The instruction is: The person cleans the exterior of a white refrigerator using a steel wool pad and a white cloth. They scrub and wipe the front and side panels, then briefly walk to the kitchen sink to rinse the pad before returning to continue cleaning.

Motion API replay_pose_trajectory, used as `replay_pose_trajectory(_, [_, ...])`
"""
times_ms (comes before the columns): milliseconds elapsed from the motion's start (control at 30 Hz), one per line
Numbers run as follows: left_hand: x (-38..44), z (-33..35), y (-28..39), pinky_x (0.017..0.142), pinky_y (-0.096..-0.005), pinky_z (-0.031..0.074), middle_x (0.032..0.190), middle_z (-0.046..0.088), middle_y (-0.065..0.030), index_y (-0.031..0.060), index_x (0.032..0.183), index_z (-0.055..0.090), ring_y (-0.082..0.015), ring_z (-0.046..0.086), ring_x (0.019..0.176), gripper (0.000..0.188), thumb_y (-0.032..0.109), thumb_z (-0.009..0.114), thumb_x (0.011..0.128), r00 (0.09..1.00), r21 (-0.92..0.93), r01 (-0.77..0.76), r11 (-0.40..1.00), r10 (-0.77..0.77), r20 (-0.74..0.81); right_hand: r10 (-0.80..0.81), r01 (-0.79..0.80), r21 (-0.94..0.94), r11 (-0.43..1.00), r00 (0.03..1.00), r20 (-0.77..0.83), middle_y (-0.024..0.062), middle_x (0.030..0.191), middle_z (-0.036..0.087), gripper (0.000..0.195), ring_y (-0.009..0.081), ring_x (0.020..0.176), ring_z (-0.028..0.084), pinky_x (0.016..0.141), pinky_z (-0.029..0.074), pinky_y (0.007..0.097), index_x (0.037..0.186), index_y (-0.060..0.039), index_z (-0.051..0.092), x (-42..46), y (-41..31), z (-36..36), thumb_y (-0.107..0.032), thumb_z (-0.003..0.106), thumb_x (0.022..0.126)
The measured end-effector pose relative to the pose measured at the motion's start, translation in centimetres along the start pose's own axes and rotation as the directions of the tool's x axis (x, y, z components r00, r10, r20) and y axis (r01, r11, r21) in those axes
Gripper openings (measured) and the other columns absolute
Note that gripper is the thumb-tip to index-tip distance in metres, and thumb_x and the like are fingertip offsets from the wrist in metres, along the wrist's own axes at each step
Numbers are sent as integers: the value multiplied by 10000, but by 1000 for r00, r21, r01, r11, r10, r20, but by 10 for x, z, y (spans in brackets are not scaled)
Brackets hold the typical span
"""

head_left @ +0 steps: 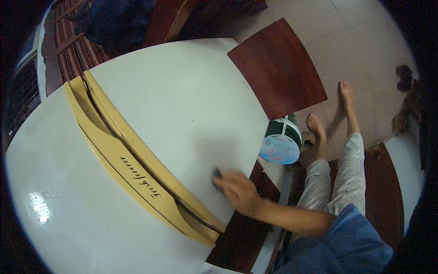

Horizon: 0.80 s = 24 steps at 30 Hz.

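Observation:
A white refrigerator [191,85] fills most of the view, with a yellow handle trim [137,171] between its two doors. Dark script lettering runs along that trim. My right hand [239,191] reaches in from the lower right, its fingers closed around a small dark object [216,176]. Both are blurred, so what the object is cannot be told. It is at the surface of the door beside the trim, over a soft grey shadow. A few small specks mark this door. Bright light glares off the other door. My left hand is out of view.
A reddish-brown wooden panel [279,68] stands against the refrigerator's edge. Beside it is a dark green container [294,133] with a light-blue printed disc [280,150]. My bare feet [346,89] are on pale floor tiles [359,51]. Slatted wooden furniture [77,51] is at upper left.

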State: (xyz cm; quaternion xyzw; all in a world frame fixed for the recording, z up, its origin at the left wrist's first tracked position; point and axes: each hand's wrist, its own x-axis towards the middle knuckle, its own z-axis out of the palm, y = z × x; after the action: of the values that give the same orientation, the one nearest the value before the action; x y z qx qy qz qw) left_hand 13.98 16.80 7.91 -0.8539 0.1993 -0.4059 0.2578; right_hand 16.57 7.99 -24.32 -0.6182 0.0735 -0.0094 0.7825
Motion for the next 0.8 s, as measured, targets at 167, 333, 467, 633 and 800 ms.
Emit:
replay_pose_trajectory(167, [-9,-4,4,736,-374,529,1089,575,-175,-32,1096,567,-271,598,906,312,178,605,867,997,82,52,995,-56,49,-139,145,143,979,989,-50,131,917,573,276,271,834,569,728,475,386,1064,-23,605,14,-17,16,-5,575,791])
replay_pose_trajectory(333, [13,2,8,730,-378,526,1083,571,-180,-35,1081,563,-275,594,908,310,183,608,865,997,70,-37,997,32,66,207,-161,181,970,939,-274,129,850,559,141,260,762,546,695,464,348,944,3,621,139,20,6,-28,573,815])
replay_pose_trajectory(467, [12,-7,4,737,-386,521,1080,568,-185,-28,1069,566,-291,589,907,323,212,620,858,992,-7,86,996,-85,95,-92,93,83,992,996,-22,95,893,561,184,214,849,562,813,472,346,1011,-20,617,86,-20,10,-23,521,853])
replay_pose_trajectory(633, [34,7,15,761,-406,518,1090,557,-199,-14,1087,560,-309,585,896,297,203,568,886,949,154,316,936,-313,-39,203,-186,92,978,950,-238,129,855,544,155,244,800,542,737,452,355,970,7,602,170,27,0,-45,500,865])
replay_pose_trajectory(800, [31,-9,58,742,-404,522,1062,554,-213,-27,1085,559,-325,582,846,293,199,518,904,916,373,193,907,-303,263,-31,45,135,990,994,-104,142,840,524,158,273,761,534,689,441,357,964,16,596,104,-6,10,-78,506,874])
